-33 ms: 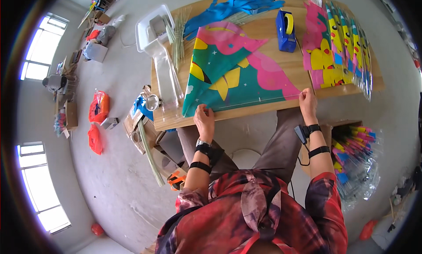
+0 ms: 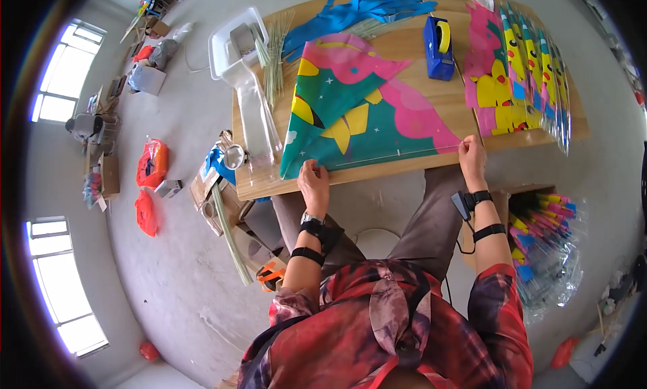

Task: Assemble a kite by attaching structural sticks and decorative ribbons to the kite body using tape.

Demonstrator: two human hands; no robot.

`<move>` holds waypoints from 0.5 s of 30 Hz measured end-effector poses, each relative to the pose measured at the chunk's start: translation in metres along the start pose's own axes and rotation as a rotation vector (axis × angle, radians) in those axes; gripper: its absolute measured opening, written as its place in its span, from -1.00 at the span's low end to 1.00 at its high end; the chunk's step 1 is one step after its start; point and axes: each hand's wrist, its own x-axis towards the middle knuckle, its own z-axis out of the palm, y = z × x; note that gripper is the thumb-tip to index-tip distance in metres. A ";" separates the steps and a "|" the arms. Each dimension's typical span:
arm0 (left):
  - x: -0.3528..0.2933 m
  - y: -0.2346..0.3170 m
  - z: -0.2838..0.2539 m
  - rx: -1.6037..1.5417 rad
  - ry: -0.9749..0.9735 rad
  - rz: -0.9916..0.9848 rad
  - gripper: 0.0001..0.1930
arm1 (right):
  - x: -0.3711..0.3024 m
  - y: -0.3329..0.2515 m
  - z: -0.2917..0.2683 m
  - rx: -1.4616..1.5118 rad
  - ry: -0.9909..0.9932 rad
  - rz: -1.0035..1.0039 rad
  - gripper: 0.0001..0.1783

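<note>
A thin printed sheet [image 2: 377,130] in green, pink and yellow lies on the wooden table, partly folded over. Along its near edge runs a thin pale stick [image 2: 397,152]. My left hand [image 2: 313,189] has its fingers curled at the sheet's near left edge, gripping it. At the near right corner, my right hand [image 2: 473,161] pinches the sheet, thumb and fingers together. The fingertips of both hands partly hide the edge beneath them.
Beyond the sheet are blue strips [image 2: 357,12] and a blue tape dispenser [image 2: 439,49]. Thin sticks [image 2: 275,59], a white tray [image 2: 219,49] and clear plastic sleeves [image 2: 253,113] sit left. Packed printed pieces [image 2: 532,72] lie right; a box of bundles [image 2: 542,234] stands below.
</note>
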 end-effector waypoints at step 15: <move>0.002 -0.016 0.000 -0.036 0.012 -0.024 -0.78 | 0.000 0.008 0.007 -0.023 -0.007 -0.008 -0.82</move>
